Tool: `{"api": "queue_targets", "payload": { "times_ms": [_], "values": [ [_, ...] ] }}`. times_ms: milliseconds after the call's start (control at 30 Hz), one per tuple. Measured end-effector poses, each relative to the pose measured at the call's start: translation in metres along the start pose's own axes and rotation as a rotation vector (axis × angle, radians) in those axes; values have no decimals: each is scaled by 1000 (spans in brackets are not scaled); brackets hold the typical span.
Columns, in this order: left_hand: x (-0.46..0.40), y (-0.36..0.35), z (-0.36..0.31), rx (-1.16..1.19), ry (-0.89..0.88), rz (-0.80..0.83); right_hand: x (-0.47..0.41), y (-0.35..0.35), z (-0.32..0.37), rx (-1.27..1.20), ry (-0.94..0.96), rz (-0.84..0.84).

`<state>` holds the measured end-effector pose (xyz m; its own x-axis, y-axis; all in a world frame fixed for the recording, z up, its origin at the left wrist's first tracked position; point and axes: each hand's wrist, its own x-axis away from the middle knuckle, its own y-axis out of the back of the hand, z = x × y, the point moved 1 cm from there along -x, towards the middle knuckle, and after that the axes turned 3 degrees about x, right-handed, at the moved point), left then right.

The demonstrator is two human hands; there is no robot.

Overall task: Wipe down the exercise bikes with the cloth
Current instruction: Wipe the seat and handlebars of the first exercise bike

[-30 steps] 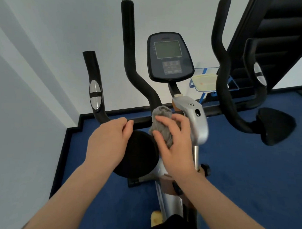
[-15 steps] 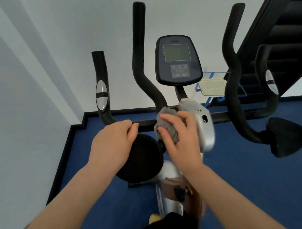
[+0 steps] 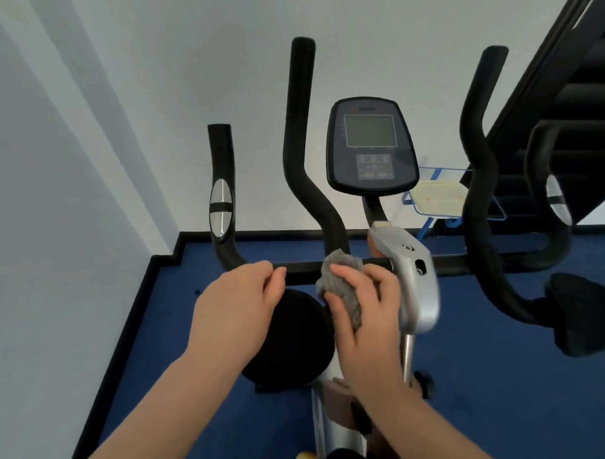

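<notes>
My right hand point(image 3: 366, 321) holds the grey cloth point(image 3: 342, 289), fingers curled over it, pressing it against the base of the black handlebar point(image 3: 298, 153) where that meets the crossbar point(image 3: 303, 267) of the exercise bike, just left of the silver stem cover point(image 3: 412, 277). The cloth is bunched; part of it shows above my fingers and part below.

My left hand point(image 3: 236, 306) rests on the left end of the crossbar, fingers bent round it, above the round black pad point(image 3: 300, 342).

The console point(image 3: 372, 146) stands upright beyond the cloth, screen dark. A short grip with a silver sensor point(image 3: 220, 206) rises at far left. Blue floor point(image 3: 493, 407) beneath. A second round pad point(image 3: 582, 318) sits at right.
</notes>
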<state>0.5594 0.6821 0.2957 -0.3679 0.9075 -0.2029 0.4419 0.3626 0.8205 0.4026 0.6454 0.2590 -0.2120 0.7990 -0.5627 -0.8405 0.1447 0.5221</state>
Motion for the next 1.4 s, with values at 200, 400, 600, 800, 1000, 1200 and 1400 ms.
{"api": "queue_targets", "payload": {
  "times_ms": [200, 400, 600, 800, 1000, 1200, 1400],
  "values": [
    [-2, 1, 1, -49, 12, 10, -75, -8, 1, 46, 2, 87],
    [1, 1, 2, 17, 28, 0, -74, -1, -3, 107, 87, 126],
    [5, 2, -2, 27, -71, -69, -65, -4, 0, 128, 85, 102],
    [0, 2, -1, 15, -83, 37, -124, -17, 4, 159, 247, 263],
    [5, -1, 1, 33, -29, -17, -111, -18, 1, 189, 304, 240],
    [3, 1, 1, 40, -8, 1, -151, -44, 16, 131, 260, 233],
    [3, 1, 0, 49, 15, 16, -189, -43, 18, 161, 326, 261]
  ]
}}
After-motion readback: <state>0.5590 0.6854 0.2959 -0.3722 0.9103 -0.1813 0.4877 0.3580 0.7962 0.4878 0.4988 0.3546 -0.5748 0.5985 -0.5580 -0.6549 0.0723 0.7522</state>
